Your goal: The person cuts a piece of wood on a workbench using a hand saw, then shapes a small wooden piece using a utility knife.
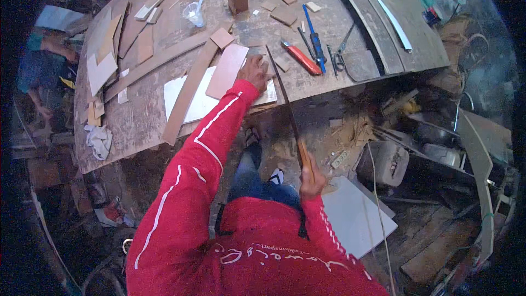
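**Hand saw at the bench edge**

Right hand [311,178] closed around the wooden handle of a hand saw [285,98], blade running toward 11 o'clock up to the workbench [142,120] edge. Left hand [255,71] pressed flat on a pinkish board [227,70], fingers spread, board lying over a white sheet [176,96]. Red utility knife [301,58] at 2 o'clock from the left hand.
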Demonstrator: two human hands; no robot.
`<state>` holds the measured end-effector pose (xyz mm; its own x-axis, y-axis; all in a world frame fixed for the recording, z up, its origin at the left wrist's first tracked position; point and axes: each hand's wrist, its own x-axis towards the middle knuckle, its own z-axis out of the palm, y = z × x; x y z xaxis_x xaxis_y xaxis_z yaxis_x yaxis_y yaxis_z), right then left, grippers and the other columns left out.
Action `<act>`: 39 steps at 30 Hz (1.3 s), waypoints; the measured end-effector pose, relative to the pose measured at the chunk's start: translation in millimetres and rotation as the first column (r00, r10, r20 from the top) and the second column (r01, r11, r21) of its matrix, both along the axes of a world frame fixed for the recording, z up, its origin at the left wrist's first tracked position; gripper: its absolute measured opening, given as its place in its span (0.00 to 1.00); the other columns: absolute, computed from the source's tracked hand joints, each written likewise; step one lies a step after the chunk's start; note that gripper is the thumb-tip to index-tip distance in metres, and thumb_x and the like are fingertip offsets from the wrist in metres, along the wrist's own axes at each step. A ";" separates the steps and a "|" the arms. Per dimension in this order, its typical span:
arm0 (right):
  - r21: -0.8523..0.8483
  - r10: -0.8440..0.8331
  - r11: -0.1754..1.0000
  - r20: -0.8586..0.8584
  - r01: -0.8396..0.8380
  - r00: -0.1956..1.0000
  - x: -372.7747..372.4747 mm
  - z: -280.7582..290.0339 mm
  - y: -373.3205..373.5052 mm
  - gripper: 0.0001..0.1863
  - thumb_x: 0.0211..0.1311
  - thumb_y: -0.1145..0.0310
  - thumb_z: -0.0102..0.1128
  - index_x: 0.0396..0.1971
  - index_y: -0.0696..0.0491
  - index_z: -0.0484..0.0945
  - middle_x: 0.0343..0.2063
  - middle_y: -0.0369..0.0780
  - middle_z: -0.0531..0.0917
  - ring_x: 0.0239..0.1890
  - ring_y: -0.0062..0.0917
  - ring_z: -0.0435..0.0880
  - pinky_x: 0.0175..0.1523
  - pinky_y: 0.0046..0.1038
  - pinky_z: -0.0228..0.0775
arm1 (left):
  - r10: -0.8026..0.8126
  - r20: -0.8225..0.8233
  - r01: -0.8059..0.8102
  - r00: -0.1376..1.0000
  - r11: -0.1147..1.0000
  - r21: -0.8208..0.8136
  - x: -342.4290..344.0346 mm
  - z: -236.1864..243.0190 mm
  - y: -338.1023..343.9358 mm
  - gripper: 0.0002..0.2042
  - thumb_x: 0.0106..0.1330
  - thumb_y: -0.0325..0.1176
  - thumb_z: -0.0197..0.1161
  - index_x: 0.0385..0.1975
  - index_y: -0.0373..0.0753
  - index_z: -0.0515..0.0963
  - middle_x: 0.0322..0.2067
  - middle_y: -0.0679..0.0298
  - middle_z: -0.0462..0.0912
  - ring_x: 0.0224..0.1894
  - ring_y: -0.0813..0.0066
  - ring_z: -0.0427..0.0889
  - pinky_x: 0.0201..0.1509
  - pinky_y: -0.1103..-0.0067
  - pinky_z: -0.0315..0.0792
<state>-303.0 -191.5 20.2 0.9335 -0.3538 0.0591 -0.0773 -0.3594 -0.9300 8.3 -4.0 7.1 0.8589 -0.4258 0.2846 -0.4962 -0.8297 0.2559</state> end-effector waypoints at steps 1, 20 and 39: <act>-0.012 -0.012 1.000 -0.019 0.011 1.000 -23.8 -12.0 -8.0 0.24 0.67 0.60 0.50 0.59 0.57 0.72 0.20 0.34 0.76 0.18 0.15 0.68 0.25 0.21 0.61 | 0.023 -0.041 -0.023 0.999 1.000 -0.014 2.5 0.0 -0.9 0.19 0.55 0.43 0.67 0.42 0.36 0.80 0.53 0.50 0.72 0.57 0.51 0.69 0.56 0.65 0.72; 0.224 -0.042 0.974 0.041 0.032 0.998 67.7 37.1 13.7 0.21 0.64 0.67 0.52 0.56 0.56 0.76 0.27 0.33 0.77 0.20 0.12 0.66 0.25 0.18 0.58 | -0.029 0.073 0.042 0.997 0.983 -0.176 -2.4 -5.3 3.2 0.19 0.51 0.38 0.68 0.41 0.37 0.79 0.55 0.52 0.72 0.55 0.51 0.71 0.57 0.65 0.70; 0.088 -0.006 0.996 0.037 0.002 0.999 62.1 36.3 18.7 0.22 0.66 0.64 0.53 0.57 0.55 0.75 0.25 0.34 0.78 0.23 0.15 0.70 0.29 0.21 0.64 | 0.001 -0.047 -0.007 0.999 0.993 -0.118 6.0 2.5 0.9 0.25 0.48 0.35 0.72 0.48 0.37 0.75 0.51 0.51 0.72 0.55 0.50 0.70 0.59 0.66 0.69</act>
<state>-240.9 -172.8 56.4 0.9298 -0.3629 0.0620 -0.0438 -0.2762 -0.9601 14.3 -3.1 9.6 0.8739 -0.3881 0.2926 -0.4782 -0.7941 0.3752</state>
